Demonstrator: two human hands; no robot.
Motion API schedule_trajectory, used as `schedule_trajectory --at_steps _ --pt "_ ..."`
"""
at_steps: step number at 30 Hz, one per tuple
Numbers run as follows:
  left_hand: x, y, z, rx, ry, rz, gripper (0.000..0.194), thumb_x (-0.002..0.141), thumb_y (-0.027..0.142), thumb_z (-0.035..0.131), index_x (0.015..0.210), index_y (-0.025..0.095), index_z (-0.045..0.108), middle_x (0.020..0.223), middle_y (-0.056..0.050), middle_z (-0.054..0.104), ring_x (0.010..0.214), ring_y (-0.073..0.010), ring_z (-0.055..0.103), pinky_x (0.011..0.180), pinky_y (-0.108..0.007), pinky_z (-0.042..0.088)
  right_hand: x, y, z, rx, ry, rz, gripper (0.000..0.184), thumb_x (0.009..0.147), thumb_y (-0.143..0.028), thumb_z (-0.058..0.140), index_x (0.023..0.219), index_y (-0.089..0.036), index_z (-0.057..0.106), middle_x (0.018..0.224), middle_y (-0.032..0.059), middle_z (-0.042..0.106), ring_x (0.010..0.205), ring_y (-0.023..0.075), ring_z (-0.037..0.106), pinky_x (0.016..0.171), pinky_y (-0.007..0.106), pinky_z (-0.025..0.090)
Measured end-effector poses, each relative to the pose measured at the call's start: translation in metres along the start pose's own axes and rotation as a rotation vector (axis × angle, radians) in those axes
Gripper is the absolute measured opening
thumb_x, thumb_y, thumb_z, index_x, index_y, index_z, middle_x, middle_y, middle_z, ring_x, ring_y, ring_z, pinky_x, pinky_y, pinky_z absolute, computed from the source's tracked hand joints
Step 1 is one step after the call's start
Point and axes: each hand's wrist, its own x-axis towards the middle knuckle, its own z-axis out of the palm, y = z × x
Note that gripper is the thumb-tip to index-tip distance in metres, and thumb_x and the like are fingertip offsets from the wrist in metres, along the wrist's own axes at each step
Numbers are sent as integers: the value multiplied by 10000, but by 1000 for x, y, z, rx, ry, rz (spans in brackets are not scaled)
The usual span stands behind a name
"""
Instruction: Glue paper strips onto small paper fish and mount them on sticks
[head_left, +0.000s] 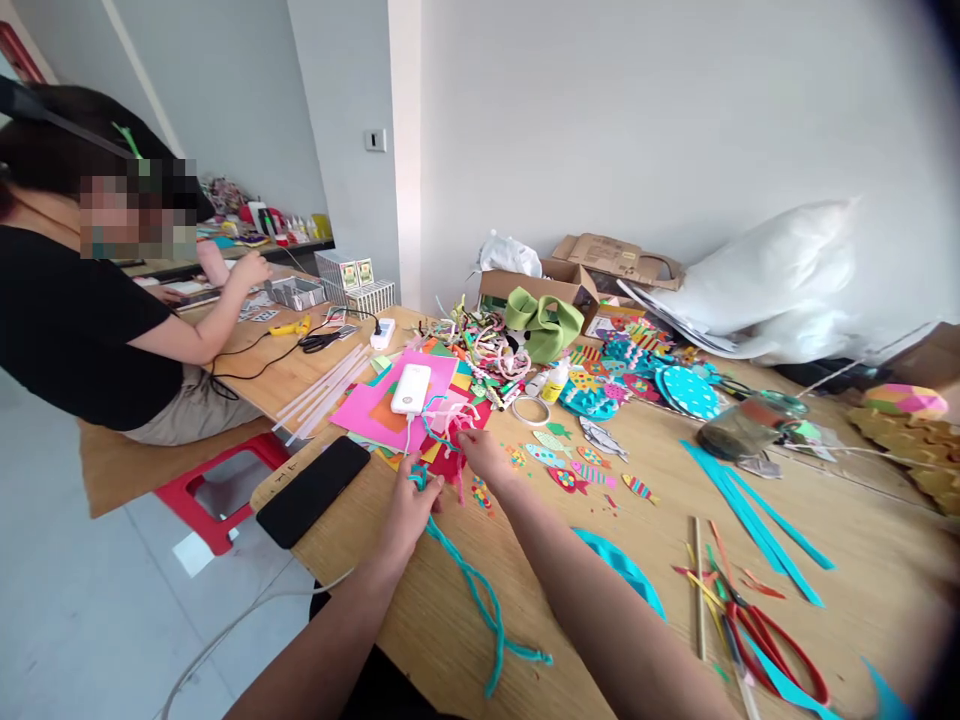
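My left hand (412, 505) is closed around a teal yarn cord (469, 575), near the table's front edge. The cord's loose end hangs down and right over the wood, splitting into two tails. To the right, my right hand (484, 452) has its fingers pinched together at a tangle of pink yarn (454, 412), where a teal strand also runs. Which strand the fingertips grip is hard to make out. Just beyond both hands a white power bank (411, 388) with a cable lies on pink paper sheets (360, 408).
A black phone (313, 490) lies at the left table edge. Paper fish (592, 472), teal strips (750, 520) and red-handled scissors (780, 650) spread rightward. A glass jar (750, 425) lies tipped. Behind are a green ribbon (544, 325) and boxes. A person (82, 320) sits at the left.
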Motion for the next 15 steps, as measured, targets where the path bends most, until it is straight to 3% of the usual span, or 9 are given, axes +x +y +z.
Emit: schedule_trajectory --at_steps 5,8,11,13,15 --pt "-3 1 3 83 72 277 758 536 170 812 1215 216 478 1047 -80 603 939 -192 590 750 -274 469 -11 4 -6 284 165 -128 379 872 -371 430 1099 -135 620 1094 109 662 985 203 594 853 327 446" --pt "-8 10 6 249 117 439 806 538 220 825 1257 234 462 1299 -128 481 1240 -279 415 952 -377 393 -28 -4 -17 527 251 -224 338 869 -386 466 1072 -162 619 1131 99 648 1056 201 576 920 354 428" --pt "-19 24 9 371 161 568 776 602 275 795 1290 218 442 1392 -147 393 1321 -299 302 1058 -430 271 -46 -17 -32 583 352 -283 289 873 -382 491 1026 -178 628 1084 84 652 1034 189 578 926 353 426" --pt "-29 35 10 324 173 612 655 655 294 760 1248 211 496 1392 -147 395 1321 -294 302 1059 -407 271 -61 -25 -44 557 314 -329 262 882 -375 494 988 -183 636 1015 71 654 965 179 596 890 339 443" --pt "-40 47 12 203 38 529 433 735 321 691 1145 224 594 1327 -119 478 1284 -273 361 1039 -367 304 -78 -31 -54 488 125 -342 255 889 -375 493 962 -182 644 914 60 653 844 164 616 808 317 471"
